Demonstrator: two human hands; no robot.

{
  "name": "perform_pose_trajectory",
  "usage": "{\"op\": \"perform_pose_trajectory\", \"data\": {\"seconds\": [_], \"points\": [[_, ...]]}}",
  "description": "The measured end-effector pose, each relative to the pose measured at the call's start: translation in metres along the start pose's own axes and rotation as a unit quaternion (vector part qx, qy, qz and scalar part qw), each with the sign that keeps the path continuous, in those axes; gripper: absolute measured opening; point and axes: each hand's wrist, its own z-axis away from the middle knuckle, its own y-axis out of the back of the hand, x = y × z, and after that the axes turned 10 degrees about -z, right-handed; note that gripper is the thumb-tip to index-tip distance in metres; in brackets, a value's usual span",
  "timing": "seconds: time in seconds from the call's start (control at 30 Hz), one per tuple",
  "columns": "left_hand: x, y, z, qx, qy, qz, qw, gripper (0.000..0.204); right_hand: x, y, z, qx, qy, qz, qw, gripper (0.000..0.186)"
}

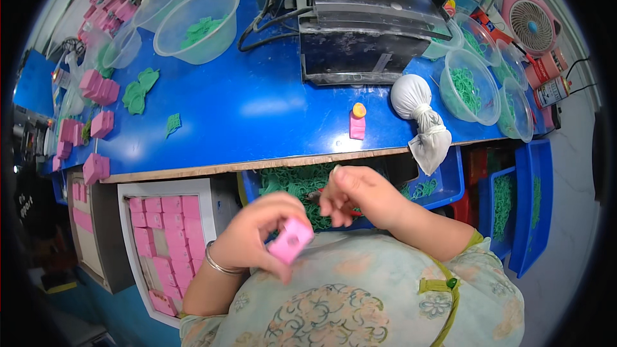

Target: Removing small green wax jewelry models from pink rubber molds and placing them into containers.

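My left hand (260, 231) is closed around a pink block-shaped rubber mould (291, 241) with a round dark hole in its facing side. The mould is tilted, in front of my body. To its right, my right hand (363, 199) hovers over a blue drawer heaped with green wax pieces (292, 180). Its fingers are loosely curled, the thumb stands apart from them, and I see nothing between them. A red-handled tool (315, 195) lies partly hidden between the hands. Another pink mould (357, 130) with a yellow-orange round top stands near the table edge.
A tied white cloth bag (418, 112) lies right of a dark machine (360, 48). Clear bowls (471, 87) hold green pieces. Loose green pieces (138, 91) and pink moulds (99, 87) sit at left. A white-framed tray (205, 202) of pink moulds is lower left. Blue bins (536, 205) stand right.
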Motion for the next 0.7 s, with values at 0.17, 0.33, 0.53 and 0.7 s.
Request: {"op": "perform_pose_trajectory", "data": {"seconds": [0.17, 0.33, 0.53, 0.7], "points": [[0.005, -0.011, -0.012, 0.275, -0.049, -0.22, 0.935, 0.078, 0.019, -0.009, -0.01, -0.114, 0.053, -0.143, 0.982, 0.028], [0.013, -0.018, -0.023, 0.224, -0.073, -0.403, 0.884, 0.062, 0.013, -0.012, -0.013, -0.077, 0.097, -0.073, 0.99, 0.024], [-0.004, -0.019, -0.021, 0.18, -0.163, -0.085, 0.966, 0.069, 0.01, -0.022, -0.009, -0.086, 0.147, -0.035, 0.985, 0.02], [-0.008, -0.018, -0.019, 0.192, -0.153, -0.005, 0.97, 0.07, 0.017, -0.016, -0.006, -0.093, 0.17, -0.036, 0.98, 0.023]]}}
